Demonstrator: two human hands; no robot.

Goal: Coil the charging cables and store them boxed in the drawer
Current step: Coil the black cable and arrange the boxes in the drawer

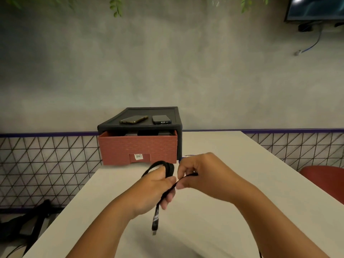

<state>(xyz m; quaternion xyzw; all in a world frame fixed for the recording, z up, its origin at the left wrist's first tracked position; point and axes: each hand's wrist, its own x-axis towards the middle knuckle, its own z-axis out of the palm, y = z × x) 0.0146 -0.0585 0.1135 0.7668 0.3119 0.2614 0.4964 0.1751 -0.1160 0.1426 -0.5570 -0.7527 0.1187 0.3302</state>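
Note:
A black charging cable (168, 167) is looped into a small coil above the white table (214, 211). My left hand (156, 187) grips the coil, and the cable's plug end (155, 223) hangs down below this hand. My right hand (197, 175) pinches a strand of the same cable just right of the coil. Behind the hands stands a dark drawer unit (178, 127) with its red brick-patterned drawer (137, 148) pulled partly out; dark box shapes show inside it.
Two phones (134, 119) (161, 119) lie on top of the drawer unit. The table's left edge runs diagonally beside a wire-grid wall panel (46, 155). A red chair (325, 181) stands at the right, and a dark bag (24, 220) lies on the floor at the left.

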